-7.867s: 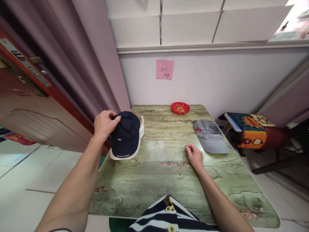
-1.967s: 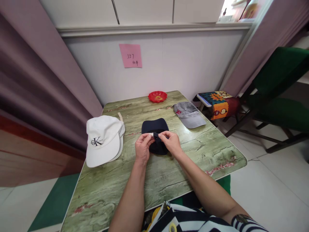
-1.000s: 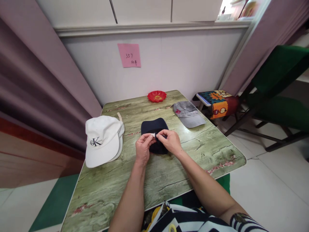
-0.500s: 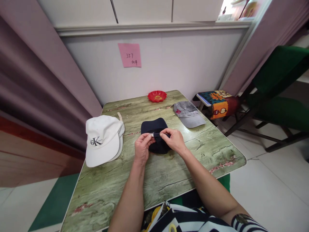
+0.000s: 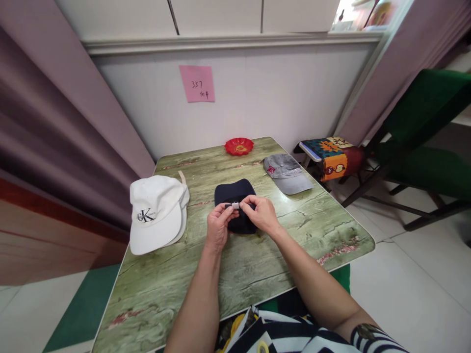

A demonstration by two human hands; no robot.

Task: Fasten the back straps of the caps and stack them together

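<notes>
A dark navy cap lies on the table in front of me, its brim pointing away. Both hands are at its back strap, where a small silver buckle shows between them. My left hand pinches the strap at the buckle's left side. From the right, my right hand pinches the strap close to the buckle with thumb and forefinger. The fingers cover parts of the strap.
White caps, one over another, sit at the table's left edge. A grey cap lies to the right and a red scalloped dish at the back. Beyond the right edge stand a cloth-covered stool and a green chair.
The silver buckle now shows more fully between my fingertips. My left hand has shifted slightly right, and my right fingers have moved a little left along the strap.
</notes>
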